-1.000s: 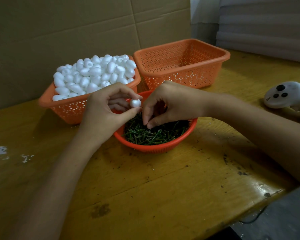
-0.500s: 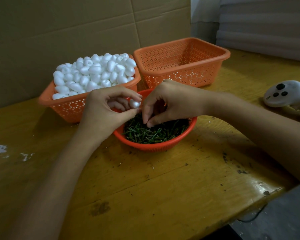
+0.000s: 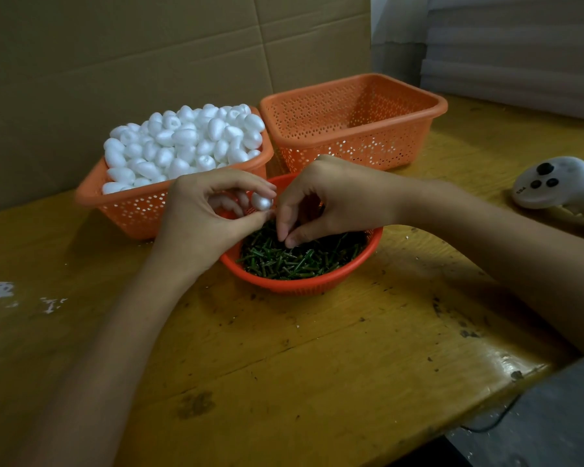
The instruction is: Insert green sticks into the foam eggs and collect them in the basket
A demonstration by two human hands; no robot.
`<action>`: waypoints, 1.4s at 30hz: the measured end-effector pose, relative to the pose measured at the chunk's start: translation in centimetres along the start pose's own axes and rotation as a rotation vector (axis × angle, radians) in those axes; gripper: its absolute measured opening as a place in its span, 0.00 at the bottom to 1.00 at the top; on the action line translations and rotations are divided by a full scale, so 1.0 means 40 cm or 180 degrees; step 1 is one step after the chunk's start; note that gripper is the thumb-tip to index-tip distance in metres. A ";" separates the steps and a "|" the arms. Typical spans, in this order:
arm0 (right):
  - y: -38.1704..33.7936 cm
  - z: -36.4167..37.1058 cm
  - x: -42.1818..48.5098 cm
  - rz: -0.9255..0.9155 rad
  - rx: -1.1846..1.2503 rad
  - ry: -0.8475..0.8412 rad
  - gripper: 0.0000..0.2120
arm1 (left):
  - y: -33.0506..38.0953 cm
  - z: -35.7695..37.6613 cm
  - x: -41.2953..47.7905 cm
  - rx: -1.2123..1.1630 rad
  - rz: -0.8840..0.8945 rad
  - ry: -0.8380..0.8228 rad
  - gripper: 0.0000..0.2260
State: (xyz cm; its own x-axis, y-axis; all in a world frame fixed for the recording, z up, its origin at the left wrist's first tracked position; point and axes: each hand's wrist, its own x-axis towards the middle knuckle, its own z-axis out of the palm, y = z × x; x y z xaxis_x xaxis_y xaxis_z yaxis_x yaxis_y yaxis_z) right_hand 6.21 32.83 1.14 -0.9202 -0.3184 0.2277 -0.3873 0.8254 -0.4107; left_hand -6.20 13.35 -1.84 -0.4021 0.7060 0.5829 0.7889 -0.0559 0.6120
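Left hand (image 3: 199, 214) is pinching one foam egg (image 3: 262, 201) between thumb and forefinger just over the red bowl (image 3: 300, 286), while right hand (image 3: 331, 197) is nipping thumb and forefinger onto the green sticks (image 3: 304, 259) piled inside.

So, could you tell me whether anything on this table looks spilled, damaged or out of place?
White flecks lie scattered on the table's left edge, like foam crumbs or paint. A white controller at the right edge seems unrelated to the job. The egg basket, empty basket and stick bowl stand upright, unspilled.
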 end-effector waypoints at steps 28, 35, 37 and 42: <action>0.002 0.001 0.001 -0.0034 -0.0045 0.0010 0.06 | 0.002 0.002 -0.002 -0.0004 0.0001 0.0003 0.11; 0.001 0.001 0.002 -0.0033 0.0006 0.0004 0.07 | 0.002 0.003 -0.002 -0.0014 0.0060 0.0030 0.10; 0.001 0.001 0.002 -0.0029 0.0035 0.0007 0.08 | 0.004 0.002 -0.003 -0.0049 0.0024 0.0043 0.10; 0.002 0.002 0.002 -0.0021 0.0074 0.0020 0.09 | 0.010 0.005 -0.002 -0.0060 0.0018 0.0022 0.11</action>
State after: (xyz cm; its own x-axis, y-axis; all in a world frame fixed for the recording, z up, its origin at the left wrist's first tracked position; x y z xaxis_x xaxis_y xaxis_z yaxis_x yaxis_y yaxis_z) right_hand 6.12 32.84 1.05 -0.9172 -0.3209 0.2361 -0.3947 0.8122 -0.4296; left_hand -5.75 13.40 -1.75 -0.4010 0.7008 0.5900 0.7822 -0.0732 0.6187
